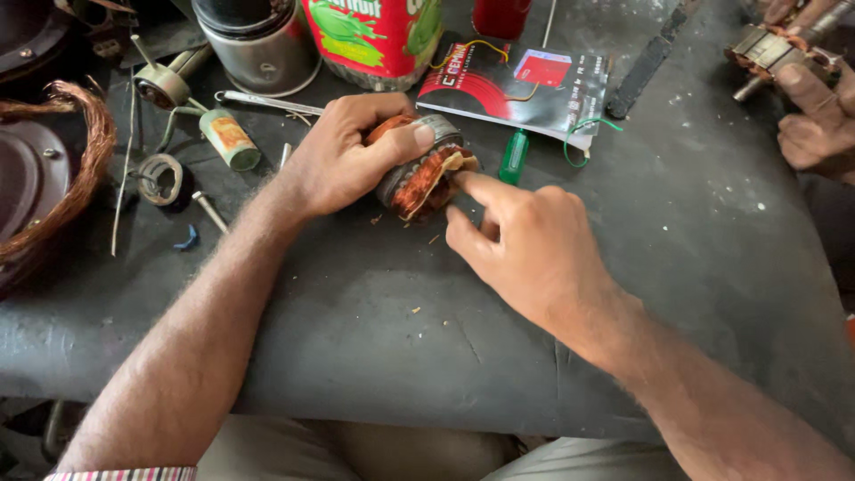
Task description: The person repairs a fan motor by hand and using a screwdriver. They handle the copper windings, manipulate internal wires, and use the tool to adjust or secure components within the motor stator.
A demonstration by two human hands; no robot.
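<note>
We see a motor coil [423,169], a metal ring wound with copper wire, resting on the dark grey worktable [712,232], with our left hand [343,156] reaching in from the lower left and wrapped over its top, thumb pressed along the ring. Our right hand [525,245] comes from the lower right, fingers curled, its forefinger tip touching the coil's tan paper lining. Just behind the coil lie a green-handled screwdriver [514,158] and a red and black booklet [525,85]; another person's hand [815,111] works well off to the coil's right.
</note>
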